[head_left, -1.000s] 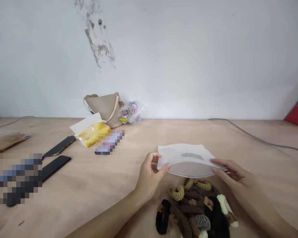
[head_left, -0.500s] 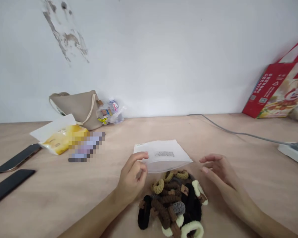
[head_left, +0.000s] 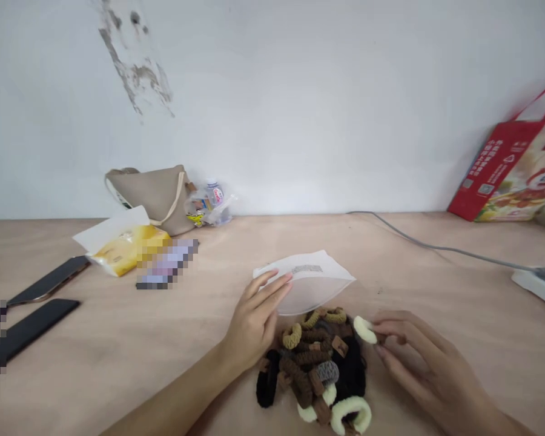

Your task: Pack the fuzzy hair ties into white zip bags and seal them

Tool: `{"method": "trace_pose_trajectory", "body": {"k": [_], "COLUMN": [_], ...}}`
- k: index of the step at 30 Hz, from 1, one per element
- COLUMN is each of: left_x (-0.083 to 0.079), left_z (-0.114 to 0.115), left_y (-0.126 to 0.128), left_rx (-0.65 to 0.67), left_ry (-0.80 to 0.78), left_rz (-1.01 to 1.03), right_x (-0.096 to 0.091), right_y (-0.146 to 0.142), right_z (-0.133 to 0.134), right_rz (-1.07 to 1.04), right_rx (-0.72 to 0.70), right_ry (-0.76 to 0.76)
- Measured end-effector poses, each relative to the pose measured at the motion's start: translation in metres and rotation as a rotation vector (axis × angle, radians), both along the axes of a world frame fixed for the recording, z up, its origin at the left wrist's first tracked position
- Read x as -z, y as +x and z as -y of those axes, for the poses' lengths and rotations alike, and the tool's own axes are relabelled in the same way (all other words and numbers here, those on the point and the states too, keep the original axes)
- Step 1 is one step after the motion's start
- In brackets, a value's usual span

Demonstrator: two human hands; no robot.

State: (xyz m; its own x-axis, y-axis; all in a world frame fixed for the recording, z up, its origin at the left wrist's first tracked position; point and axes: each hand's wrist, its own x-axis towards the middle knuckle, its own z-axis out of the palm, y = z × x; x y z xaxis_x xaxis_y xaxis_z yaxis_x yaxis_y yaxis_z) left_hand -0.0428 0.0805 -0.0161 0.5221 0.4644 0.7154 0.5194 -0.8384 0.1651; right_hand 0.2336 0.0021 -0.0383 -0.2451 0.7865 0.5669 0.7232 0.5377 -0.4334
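Observation:
A heap of fuzzy hair ties [head_left: 306,357] in black, brown, tan, grey and cream lies on the table in front of me. Just behind it is a white plastic pouch [head_left: 318,287] with printed text, its mouth facing me and gaping. My left hand [head_left: 258,318] rests its outstretched fingers on the pouch's left part and holds nothing. At the heap's right edge, my right hand [head_left: 420,354] pinches a cream hair tie [head_left: 364,330] by its brown tag between thumb and fingers.
Along the wall stand a beige bag [head_left: 152,194], a plastic bag with a bottle [head_left: 213,203], and a red shopping bag [head_left: 504,169] on the right. Phones [head_left: 31,333] and a yellow tissue pack [head_left: 129,248] lie at left. A grey cable [head_left: 418,242] runs to a white power strip [head_left: 533,287].
My right hand has come down to the heap and taken hold of the cream hair tie. My left hand has moved onto the pouch, whose mouth now gapes wider.

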Motion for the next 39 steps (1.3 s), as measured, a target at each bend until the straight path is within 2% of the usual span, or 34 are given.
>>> {"method": "trace_pose_trajectory", "body": {"k": [2, 4, 7, 10, 16, 20, 24, 30, 39], "left_x": [0.001, 0.001, 0.002, 0.002, 0.005, 0.005, 0.006, 0.007, 0.008], "left_z": [0.001, 0.003, 0.005, 0.005, 0.003, 0.004, 0.004, 0.003, 0.004], "left_y": [0.000, -0.001, -0.002, -0.003, -0.003, -0.002, -0.001, 0.000, 0.001], "left_rx": [0.012, 0.031, 0.040, 0.056, 0.101, 0.101, 0.114, 0.116, 0.115], "left_ry": [-0.022, -0.053, -0.124, -0.182, -0.258, -0.287, -0.282, -0.285, -0.284], "left_rz": [0.010, 0.025, 0.051, 0.087, 0.149, 0.173, 0.178, 0.177, 0.202], "right_x": [-0.004, -0.011, -0.016, -0.011, 0.009, 0.010, 0.004, -0.014, -0.026], "right_y": [-0.004, -0.014, -0.032, -0.035, -0.015, -0.019, -0.019, -0.024, -0.044], "right_z": [-0.010, -0.024, -0.042, -0.048, -0.039, -0.039, -0.034, -0.017, -0.008], "right_rz": [-0.014, -0.005, 0.001, 0.008, 0.094, 0.041, -0.031, -0.184, -0.009], "right_rx": [-0.026, -0.052, -0.037, -0.088, -0.172, -0.171, -0.199, -0.273, -0.375], "right_ry": [0.148, 0.232, 0.249, 0.246, 0.156, 0.018, -0.039, 0.007, 0.225]}}
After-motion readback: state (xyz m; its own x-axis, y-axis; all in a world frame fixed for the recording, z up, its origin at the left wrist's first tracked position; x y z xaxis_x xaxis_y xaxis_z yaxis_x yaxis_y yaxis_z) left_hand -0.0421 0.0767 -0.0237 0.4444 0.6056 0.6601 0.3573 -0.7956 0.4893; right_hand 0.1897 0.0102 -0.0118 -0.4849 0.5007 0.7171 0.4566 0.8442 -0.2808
